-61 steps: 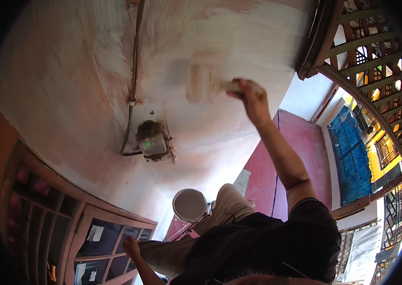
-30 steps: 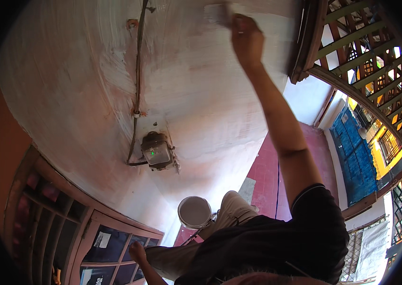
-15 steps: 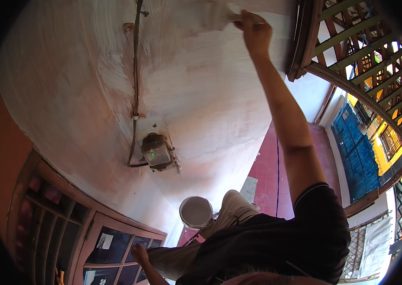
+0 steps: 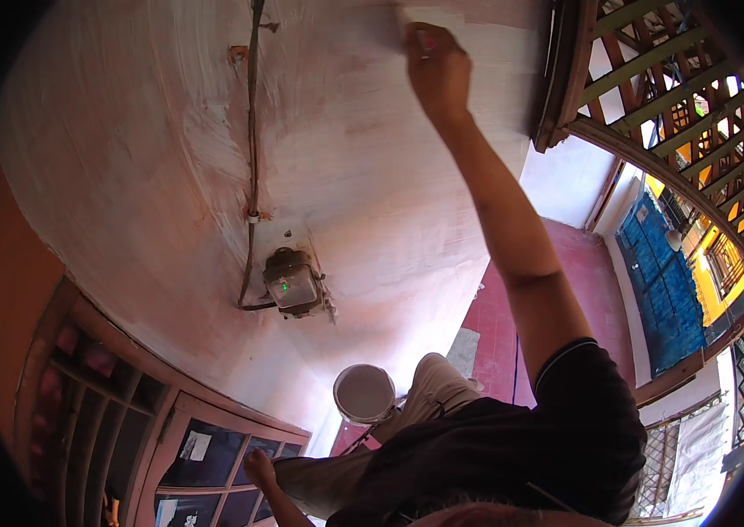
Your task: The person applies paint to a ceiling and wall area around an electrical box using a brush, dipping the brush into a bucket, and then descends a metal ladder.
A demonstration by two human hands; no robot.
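Observation:
High on the white-streaked wall [image 4: 363,140], my right hand [image 4: 438,70] is closed on the handle of a paintbrush [image 4: 400,26], whose blurred head is against the wall. My left hand [image 4: 260,467] is low beside the pane window [image 4: 201,461], fingers curled; anything in it is hidden. A bucket [image 4: 363,393] of pale paint stands below the wall, next to my knee. Left of my raised arm, a dark meter box [image 4: 293,285] with a small green light is fixed to the wall, fed by a vertical cable [image 4: 252,176].
A louvred shutter [image 4: 95,408] is at lower left. A wooden lattice [image 4: 653,70] edges the upper right. Below lie a pink tiled floor [image 4: 556,263], a blue sheet [image 4: 657,281] and a barred railing [image 4: 741,395] toward the bright yellow building.
My right hand and brush rose high on the wall since two seconds ago, and over the last half second moved left. My left hand stays low by the window.

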